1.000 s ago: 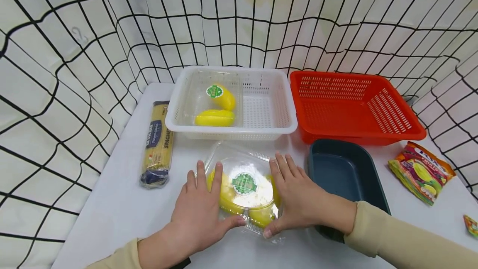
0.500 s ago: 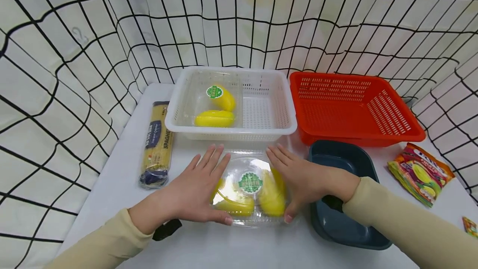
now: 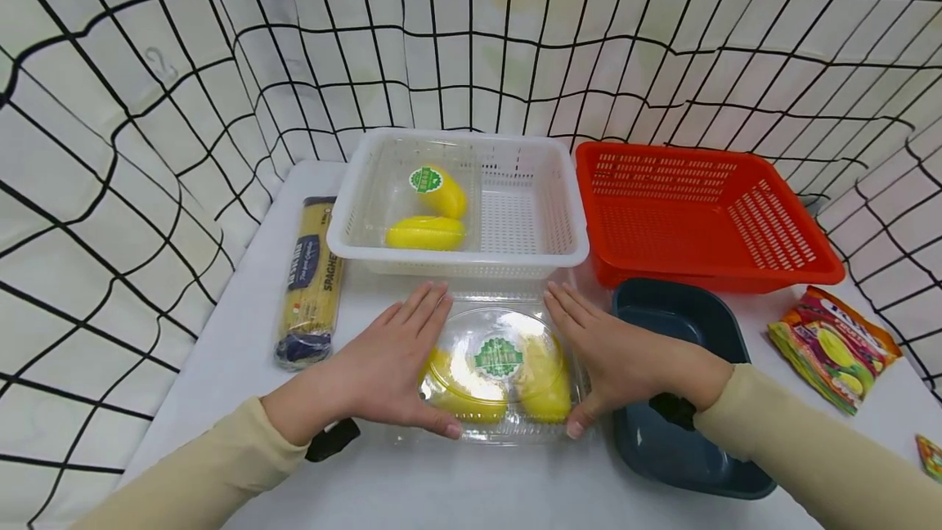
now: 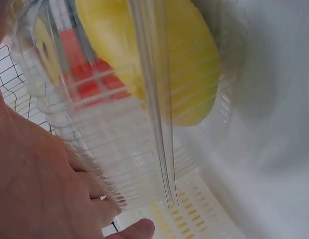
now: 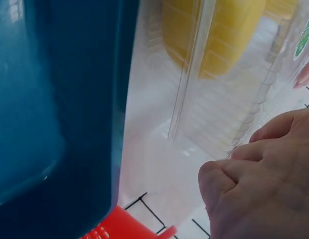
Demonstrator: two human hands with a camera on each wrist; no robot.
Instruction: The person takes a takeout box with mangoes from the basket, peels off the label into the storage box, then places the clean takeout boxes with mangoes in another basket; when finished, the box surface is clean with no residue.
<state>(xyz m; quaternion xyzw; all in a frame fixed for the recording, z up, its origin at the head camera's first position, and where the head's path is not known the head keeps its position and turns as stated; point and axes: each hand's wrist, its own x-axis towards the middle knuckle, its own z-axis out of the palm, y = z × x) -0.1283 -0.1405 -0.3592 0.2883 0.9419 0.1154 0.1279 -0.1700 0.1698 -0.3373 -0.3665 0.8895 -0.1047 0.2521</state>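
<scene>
A clear plastic clamshell box [image 3: 496, 321] with a green round label lies in front of me, its long side facing me. Through its lid show yellow mango-like fruits [image 3: 545, 383]. My left hand [image 3: 393, 366] rests along the box's left side, fingers straight and pointing away. Against the right side lies my right hand [image 3: 625, 354], also with straight fingers and the thumb near the front corner. In the left wrist view the box wall [image 4: 114, 144] stands close beside my fingers. The right wrist view shows the box's ridged side [image 5: 219, 109] near my fingertips.
Behind the box stands a white basket [image 3: 459, 262] holding another clear box with two yellow fruits. A red basket [image 3: 662, 223] is to its right, a dark blue tub [image 3: 680, 317] before that. Spaghetti [image 3: 312, 285] lies left, a colourful packet [image 3: 835, 346] right. Black netting surrounds the table.
The clear box has turned from a slant to lie square to me. My left hand has moved back along its side; my right hand has shifted slightly right.
</scene>
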